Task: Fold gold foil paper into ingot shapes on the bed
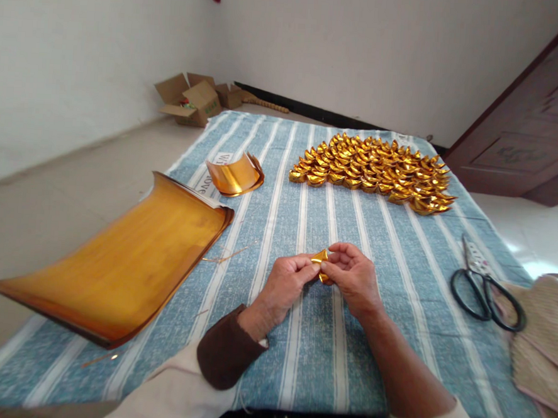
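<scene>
Between my two hands, low over the striped cloth, is a small piece of folded gold foil paper (pixel 321 257). My left hand (pixel 290 278) pinches its left side with thumb and fingers. From the other side my right hand (pixel 354 277) grips the same piece, its thumb close to the left thumb. Part of the foil is hidden behind the fingers. Further back stand many folded gold paper ingots (pixel 371 164) in close rows. To the left lie a large curved stack of gold foil sheets (pixel 129 256) and a smaller curled stack of gold foil strips (pixel 236 175).
Black-handled scissors (pixel 486 297) lie at the right, beside a beige cloth (pixel 545 345). A blue and white striped tablecloth (pixel 278 221) covers the table. Beyond its far edge, open cardboard boxes (pixel 198 103) sit on the floor. A brown door (pixel 525 117) stands at the right.
</scene>
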{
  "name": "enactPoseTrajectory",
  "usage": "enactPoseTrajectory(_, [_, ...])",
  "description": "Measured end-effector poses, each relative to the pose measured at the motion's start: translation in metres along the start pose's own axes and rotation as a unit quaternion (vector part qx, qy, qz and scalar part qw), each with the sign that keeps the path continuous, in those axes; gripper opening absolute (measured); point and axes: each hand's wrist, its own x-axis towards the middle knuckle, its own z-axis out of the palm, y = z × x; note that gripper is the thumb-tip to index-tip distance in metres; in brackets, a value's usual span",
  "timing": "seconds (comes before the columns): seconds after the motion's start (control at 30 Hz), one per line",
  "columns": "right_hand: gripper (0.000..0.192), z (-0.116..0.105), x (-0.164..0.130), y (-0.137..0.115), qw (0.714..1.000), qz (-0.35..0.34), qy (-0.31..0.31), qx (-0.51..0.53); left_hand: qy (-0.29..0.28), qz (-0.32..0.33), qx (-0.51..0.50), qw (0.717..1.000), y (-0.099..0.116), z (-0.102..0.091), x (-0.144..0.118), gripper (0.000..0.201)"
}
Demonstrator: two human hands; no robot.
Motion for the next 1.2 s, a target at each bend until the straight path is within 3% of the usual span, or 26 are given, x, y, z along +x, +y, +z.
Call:
enactPoseTrajectory(0.27, [0.017, 0.002, -0.004, 0.002, 0.996, -0.063, 0.010, -0.070, 0.001, 0.002, -0.023, 1.000, -0.004, -0.002, 0.002, 0.015])
enactPoseTrajectory(0.47, [0.013, 0.000, -0.005, 0.000, 0.982, -0.122, -0.013, -0.143, 0.015, -0.004, -0.044, 0.999, -0.004, 0.000, 0.002, 0.015])
enactPoseTrajectory(0.83, [0.011, -0.009, -0.001, -0.001, 0.955, -0.218, -0.085, -0.182, 0.016, -0.010, -0.077, 0.997, -0.004, -0.001, 0.003, 0.015])
enactPoseTrajectory(1.2, [0.012, -0.008, -0.004, -0.004, 0.958, -0.208, -0.091, -0.176, 0.018, -0.006, -0.059, 0.998, -0.004, -0.002, 0.003, 0.016])
